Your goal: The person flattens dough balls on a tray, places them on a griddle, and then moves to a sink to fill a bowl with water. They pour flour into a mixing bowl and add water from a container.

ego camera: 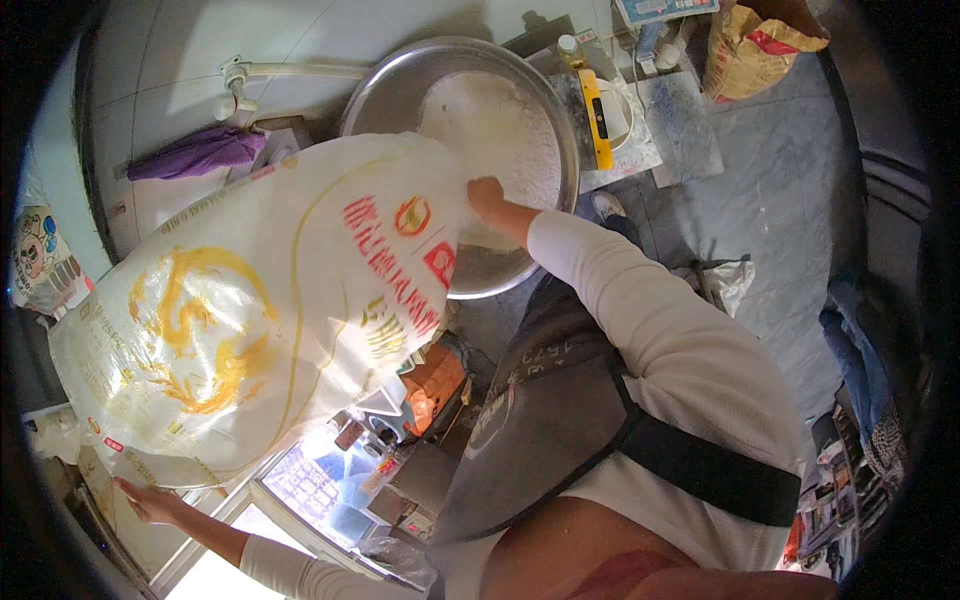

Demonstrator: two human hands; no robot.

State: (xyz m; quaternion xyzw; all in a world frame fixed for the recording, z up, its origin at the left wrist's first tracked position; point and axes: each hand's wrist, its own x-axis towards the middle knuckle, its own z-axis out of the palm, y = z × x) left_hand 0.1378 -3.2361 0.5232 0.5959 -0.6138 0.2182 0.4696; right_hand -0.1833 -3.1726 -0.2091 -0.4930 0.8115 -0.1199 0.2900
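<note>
A large white woven plastic sack [247, 322], printed with a gold dragon and red writing, is held up slantwise across the left of the view. My right hand [486, 199] is a fist around its upper end, over a wide round metal basin [375, 97]. Whitish powder [487, 120], like flour, lies heaped in the basin; the sack's mouth hides part of it. My left hand [154, 504] grips the lower edge of the sack at the bottom left, its fingers partly hidden.
A yellow spirit level [598, 120], a white tub [619, 112] and a capped bottle [570, 49] stand right of the basin. A brown paper sack [750, 60] is at the top right. A purple cloth [199, 154] lies by the tiled wall. A white pipe [307, 70] runs behind the basin.
</note>
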